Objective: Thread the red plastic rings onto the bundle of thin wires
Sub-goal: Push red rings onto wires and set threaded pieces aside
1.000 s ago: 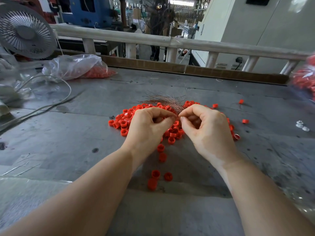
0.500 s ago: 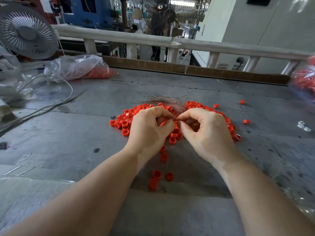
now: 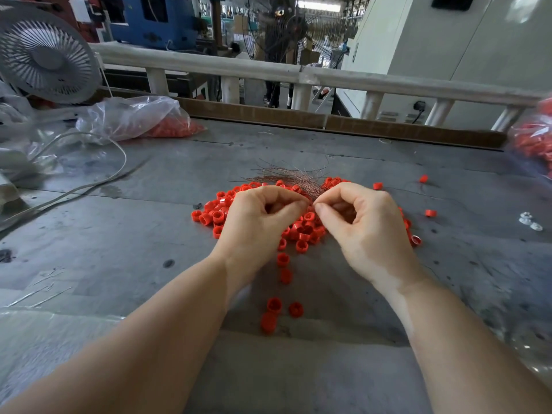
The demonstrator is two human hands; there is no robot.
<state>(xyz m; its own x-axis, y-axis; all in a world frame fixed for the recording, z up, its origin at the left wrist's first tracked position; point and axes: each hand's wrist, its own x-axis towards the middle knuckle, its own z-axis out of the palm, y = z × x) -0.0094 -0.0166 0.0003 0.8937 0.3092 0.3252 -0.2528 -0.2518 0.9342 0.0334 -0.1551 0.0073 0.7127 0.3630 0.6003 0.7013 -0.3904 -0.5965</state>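
Our left hand (image 3: 257, 218) and right hand (image 3: 366, 222) both pinch the thin wires (image 3: 294, 177) with curled fingers, above red rings (image 3: 304, 231) on the bench (image 3: 119, 234).

Wire bundle (image 3: 294, 177) near end hidden behind fingertips; right bag (image 3: 534, 141) cut off.

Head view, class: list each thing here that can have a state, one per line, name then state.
Left hand: fingers curled, pinching at the wire ends.
Right hand: fingers curled, pinching the wires.
Bundle of thin coppery wires: fanned out beyond the hands, far ends loose.
Red plastic rings: loose heap on the table, none visibly threaded.
Clear plastic bag: slumped, red pieces inside.
White desk fan: upright; running or not, cannot tell.
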